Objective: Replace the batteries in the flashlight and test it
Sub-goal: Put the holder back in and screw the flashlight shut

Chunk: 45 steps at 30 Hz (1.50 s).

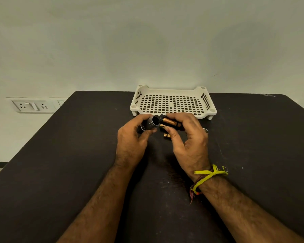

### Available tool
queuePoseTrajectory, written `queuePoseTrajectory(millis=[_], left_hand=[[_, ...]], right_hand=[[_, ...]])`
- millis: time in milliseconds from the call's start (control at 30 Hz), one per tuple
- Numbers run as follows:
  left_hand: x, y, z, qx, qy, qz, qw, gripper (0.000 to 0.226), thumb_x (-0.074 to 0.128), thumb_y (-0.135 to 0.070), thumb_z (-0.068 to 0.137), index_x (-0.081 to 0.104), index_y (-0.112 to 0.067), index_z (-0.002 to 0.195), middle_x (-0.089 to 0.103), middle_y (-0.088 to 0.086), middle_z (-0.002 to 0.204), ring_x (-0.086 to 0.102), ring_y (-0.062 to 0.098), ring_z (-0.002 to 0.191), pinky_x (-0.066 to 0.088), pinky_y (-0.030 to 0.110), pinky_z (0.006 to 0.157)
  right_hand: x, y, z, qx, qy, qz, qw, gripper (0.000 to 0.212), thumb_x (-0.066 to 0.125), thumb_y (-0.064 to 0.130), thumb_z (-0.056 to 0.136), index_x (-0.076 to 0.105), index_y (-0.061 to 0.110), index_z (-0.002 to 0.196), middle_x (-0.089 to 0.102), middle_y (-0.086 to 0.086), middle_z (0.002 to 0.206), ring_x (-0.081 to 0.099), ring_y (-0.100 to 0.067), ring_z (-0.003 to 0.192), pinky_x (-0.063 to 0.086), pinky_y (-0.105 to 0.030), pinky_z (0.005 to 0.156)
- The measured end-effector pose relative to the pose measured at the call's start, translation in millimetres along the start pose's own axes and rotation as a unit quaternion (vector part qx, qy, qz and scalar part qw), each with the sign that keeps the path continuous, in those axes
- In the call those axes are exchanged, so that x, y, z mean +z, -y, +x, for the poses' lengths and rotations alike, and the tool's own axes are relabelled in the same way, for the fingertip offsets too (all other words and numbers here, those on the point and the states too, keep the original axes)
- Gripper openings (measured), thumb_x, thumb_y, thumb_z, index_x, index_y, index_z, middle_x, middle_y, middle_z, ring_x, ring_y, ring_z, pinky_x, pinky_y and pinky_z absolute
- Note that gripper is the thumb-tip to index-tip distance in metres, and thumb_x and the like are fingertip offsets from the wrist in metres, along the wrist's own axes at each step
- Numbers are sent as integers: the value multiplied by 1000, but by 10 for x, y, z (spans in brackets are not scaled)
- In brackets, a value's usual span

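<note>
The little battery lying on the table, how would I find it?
Start at the white plastic basket at the back of the dark table. Come forward past the two hands; just under the right hand lies a small copper-coloured battery. Unlike the battery holder above, nobody holds it.

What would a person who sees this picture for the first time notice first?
At the centre of the dark table, the left hand holds a black cylindrical flashlight body, and the right hand holds a black battery holder with copper-coloured cells at its open end. Behind them stands a white perforated plastic tray; a yellow thread circles the right wrist.
</note>
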State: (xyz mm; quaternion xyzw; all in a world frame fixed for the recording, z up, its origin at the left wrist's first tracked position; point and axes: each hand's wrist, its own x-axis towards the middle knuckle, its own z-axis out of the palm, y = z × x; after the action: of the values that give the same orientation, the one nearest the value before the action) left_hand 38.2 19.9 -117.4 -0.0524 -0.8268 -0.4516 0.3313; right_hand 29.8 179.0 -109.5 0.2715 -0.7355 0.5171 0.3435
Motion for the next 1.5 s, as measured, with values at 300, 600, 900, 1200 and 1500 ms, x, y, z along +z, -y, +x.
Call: queuePoseTrajectory(millis=[300, 600, 900, 1200, 1500], left_hand=[[6, 15, 3, -27, 20, 6, 999, 55, 82, -4, 75, 63, -40, 113, 60, -37, 97, 58, -20, 100, 43, 2, 91], [7, 38, 4, -18, 34, 16, 999, 49, 83, -8, 77, 69, -26, 120, 60, -32, 103, 58, -16, 103, 43, 3, 94], [-5, 19, 6, 9, 41, 5, 999, 41, 80, -3, 79, 72, -19, 115, 72, -11, 111, 66, 2, 107, 51, 18, 97], [-8, -52, -7, 47, 55, -6, 997, 38, 78, -9, 80, 72, -19, 116, 68, -18, 106, 67, 4, 103, 53, 22, 94], [-14, -47, 5, -36, 45, -77, 995, 41, 83, -1, 75, 72, -15, 113, 71, -16, 105, 66, -5, 105, 48, 10, 94]], right_hand=[[10, -15, -5, 13, 0, -20, 1000, 24, 75, -2, 85, 71, 4, 108, 65, -6, 107, 61, -11, 103, 54, -26, 90], [25, 29, -30, 96, -65, 133, 984, 48, 82, 3, 79, 57, 12, 119, 71, -6, 107, 71, -19, 99, 56, -25, 85], [17, 85, -35, 16, -77, 63, 995, 31, 86, 10, 77, 72, 7, 105, 73, -3, 98, 71, -14, 92, 58, -28, 83], [53, 124, -60, 66, -61, 69, 994, 53, 86, 13, 78, 59, 22, 123, 73, 1, 101, 71, -11, 92, 56, -19, 84], [20, 12, -11, 85, -93, 42, 991, 30, 71, 6, 90, 61, 13, 118, 69, 2, 102, 68, -6, 94, 54, -18, 82]])
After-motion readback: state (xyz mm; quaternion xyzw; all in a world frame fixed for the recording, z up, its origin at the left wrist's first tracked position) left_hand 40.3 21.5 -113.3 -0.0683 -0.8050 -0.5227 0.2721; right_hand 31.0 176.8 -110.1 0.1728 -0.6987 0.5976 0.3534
